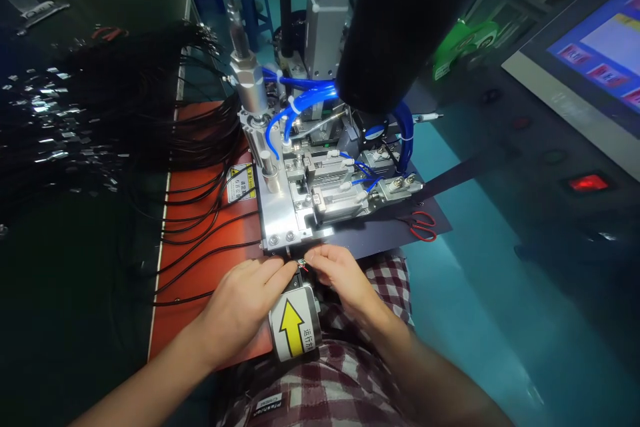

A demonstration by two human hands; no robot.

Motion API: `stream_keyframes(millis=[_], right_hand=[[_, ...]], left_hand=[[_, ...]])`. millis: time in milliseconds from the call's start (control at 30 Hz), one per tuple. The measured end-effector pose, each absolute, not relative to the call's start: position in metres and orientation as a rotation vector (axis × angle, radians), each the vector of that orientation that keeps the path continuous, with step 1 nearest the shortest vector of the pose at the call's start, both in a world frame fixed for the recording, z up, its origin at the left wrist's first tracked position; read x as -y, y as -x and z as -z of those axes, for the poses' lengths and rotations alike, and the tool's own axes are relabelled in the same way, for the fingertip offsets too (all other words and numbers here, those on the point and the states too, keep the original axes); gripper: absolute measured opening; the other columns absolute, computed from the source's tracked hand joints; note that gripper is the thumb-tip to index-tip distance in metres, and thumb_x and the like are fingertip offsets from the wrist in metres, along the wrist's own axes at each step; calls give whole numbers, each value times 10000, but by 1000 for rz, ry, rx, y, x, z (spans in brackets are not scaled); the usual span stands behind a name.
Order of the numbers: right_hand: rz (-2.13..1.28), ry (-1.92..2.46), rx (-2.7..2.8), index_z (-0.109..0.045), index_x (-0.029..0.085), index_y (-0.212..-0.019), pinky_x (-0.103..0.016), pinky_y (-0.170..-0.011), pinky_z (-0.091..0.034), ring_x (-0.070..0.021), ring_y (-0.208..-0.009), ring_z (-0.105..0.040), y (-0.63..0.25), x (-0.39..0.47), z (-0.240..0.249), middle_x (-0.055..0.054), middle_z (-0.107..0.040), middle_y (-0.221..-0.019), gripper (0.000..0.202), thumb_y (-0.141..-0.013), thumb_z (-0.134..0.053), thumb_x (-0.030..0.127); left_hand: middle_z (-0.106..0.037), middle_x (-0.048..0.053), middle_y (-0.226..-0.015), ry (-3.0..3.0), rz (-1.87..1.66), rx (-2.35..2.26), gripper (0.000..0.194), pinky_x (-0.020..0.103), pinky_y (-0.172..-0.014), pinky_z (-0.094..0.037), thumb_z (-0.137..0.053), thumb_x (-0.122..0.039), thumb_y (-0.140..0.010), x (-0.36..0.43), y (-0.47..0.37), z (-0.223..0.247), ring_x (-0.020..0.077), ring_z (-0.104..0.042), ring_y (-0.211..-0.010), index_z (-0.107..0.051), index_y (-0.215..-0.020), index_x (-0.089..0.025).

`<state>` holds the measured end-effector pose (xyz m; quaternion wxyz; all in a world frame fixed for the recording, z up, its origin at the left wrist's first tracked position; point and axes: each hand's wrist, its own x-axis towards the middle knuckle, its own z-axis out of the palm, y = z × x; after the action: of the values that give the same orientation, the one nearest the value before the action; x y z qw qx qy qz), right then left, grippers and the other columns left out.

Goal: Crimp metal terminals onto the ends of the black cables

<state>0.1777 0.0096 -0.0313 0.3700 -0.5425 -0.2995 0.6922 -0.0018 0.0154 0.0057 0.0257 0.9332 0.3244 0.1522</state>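
Observation:
At the front edge of a metal bench machine, my two hands are close together. My right hand is closed in a pinch, thumb and forefinger at a small part with thin red and light-coloured wires. My left hand has its fingers pressed together just left of that part; whatever lies between them is hidden. Right below the fingertips sits a block with a yellow arrow label.
Black cables spread over the orange mat and the left table. Red-handled scissors lie on the dark plate to the right. A black cylinder hangs over the machine. A screen panel stands at far right.

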Motion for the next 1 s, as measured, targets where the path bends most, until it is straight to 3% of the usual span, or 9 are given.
stream_keyframes(millis=[200,500,733,1000], right_hand=[[-1543,1459,902,-572,154,-695,-224,-467,-304,-101,-510,-382,-177,8,29,26,-483,-594,227,-763,-604,369],[-984,1653,1463,-583,197,-711,-263,-561,-348,-140,-567,-435,-174,13,14,9,-493,-616,115,-814,-543,229],[-1655,1391,947,-544,168,-697,-217,-432,-260,-92,-445,-340,-179,3,31,59,-414,-519,183,-778,-585,327],[-1553,1378,1026,-524,179,-734,-225,-455,-318,-98,-456,-409,-175,3,37,59,-438,-542,264,-856,-519,413]], left_hand=[[-628,55,-771,-2856,-460,-1001,260,273,-525,-436,-359,-100,-899,-15,1,-8,156,-541,-595,-576,-1041,-103],[-613,47,-770,-2884,-412,-1012,264,281,-535,-434,-378,-106,-886,-13,2,-5,155,-544,-607,-566,-1070,-117],[-615,61,-798,-2893,-405,-992,264,296,-555,-443,-371,-98,-888,-13,3,-6,171,-544,-631,-554,-1078,-104],[-619,61,-802,-2892,-400,-1003,265,289,-553,-437,-359,-101,-898,-13,4,-4,171,-543,-630,-552,-1079,-108]])
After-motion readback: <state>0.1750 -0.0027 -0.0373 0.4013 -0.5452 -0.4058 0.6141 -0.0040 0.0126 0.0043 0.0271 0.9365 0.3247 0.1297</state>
